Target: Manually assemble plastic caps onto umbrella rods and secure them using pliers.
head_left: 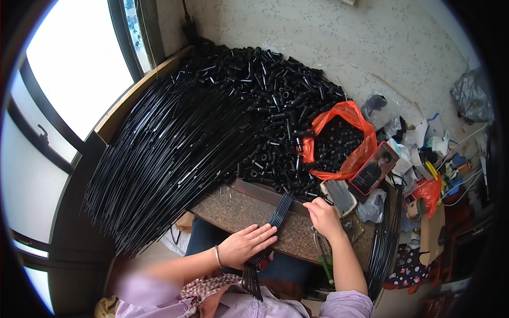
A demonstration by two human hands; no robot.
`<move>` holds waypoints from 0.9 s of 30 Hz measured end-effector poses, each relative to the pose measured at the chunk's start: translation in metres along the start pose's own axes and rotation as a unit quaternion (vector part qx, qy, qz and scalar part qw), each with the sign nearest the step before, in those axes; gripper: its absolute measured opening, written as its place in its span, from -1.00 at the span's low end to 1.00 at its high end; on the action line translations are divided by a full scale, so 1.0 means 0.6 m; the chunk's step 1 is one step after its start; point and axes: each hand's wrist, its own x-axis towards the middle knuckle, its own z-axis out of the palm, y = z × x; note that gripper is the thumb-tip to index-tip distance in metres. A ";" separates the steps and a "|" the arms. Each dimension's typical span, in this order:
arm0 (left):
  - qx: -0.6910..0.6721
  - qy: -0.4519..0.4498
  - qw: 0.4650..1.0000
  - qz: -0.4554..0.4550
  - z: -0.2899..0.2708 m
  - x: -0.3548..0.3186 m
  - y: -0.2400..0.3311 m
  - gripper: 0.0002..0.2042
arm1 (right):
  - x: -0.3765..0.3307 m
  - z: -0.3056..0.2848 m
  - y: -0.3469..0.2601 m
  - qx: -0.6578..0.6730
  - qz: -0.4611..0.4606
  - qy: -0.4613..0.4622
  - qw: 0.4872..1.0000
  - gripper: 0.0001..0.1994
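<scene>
I lay my open left hand [248,245] over thin black rods [280,211] crossing the worktop [217,212] edge; they look light, springy, best pressed mid-bundle. My right hand [322,214] curls; I cannot tell its grip.

lilac sleeves [347,304] and a silver bangle [217,256] are worn.

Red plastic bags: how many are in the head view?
2: an open bag holding small black parts, beside the red-edged phone; and a crumpled bag farther right, past the phone. Others may be hidden behind other things.
</scene>
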 end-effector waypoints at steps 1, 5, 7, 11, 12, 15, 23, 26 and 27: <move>-0.014 0.003 1.000 0.002 0.000 0.000 0.003 -0.32 | 0.001 0.003 0.000 0.002 0.008 0.018 1.000 -0.84; -0.002 -0.007 1.000 0.005 -0.005 0.000 0.008 -0.32 | 0.033 0.032 -0.012 0.063 -0.002 0.079 0.995 -0.88; 0.003 0.000 1.000 0.002 0.000 0.001 0.011 -0.32 | 0.041 0.045 -0.022 0.053 0.016 0.076 0.996 -0.90; 0.081 0.004 0.996 0.023 0.007 0.001 0.009 -0.23 | 0.041 0.014 0.005 0.080 0.065 0.137 0.985 -0.91; 0.065 -0.003 0.998 0.014 0.004 0.000 0.010 -0.27 | 0.037 -0.003 0.016 0.100 0.108 0.194 0.970 -0.89; 0.049 -0.012 0.999 -0.004 0.000 -0.001 0.017 -0.31 | 0.006 -0.053 0.057 -0.158 0.201 0.144 0.956 -0.87; 0.011 -0.003 0.999 -0.033 0.003 -0.011 0.044 -0.24 | -0.023 -0.047 0.081 -0.190 0.097 0.170 0.962 -0.93; 0.027 -0.017 0.999 -0.027 -0.004 -0.007 0.044 -0.26 | -0.006 -0.043 0.053 -0.136 0.053 0.199 0.969 -0.95; 0.010 -0.010 0.999 -0.029 -0.003 -0.007 0.045 -0.28 | 0.000 -0.030 0.038 -0.062 0.037 0.174 0.982 -0.94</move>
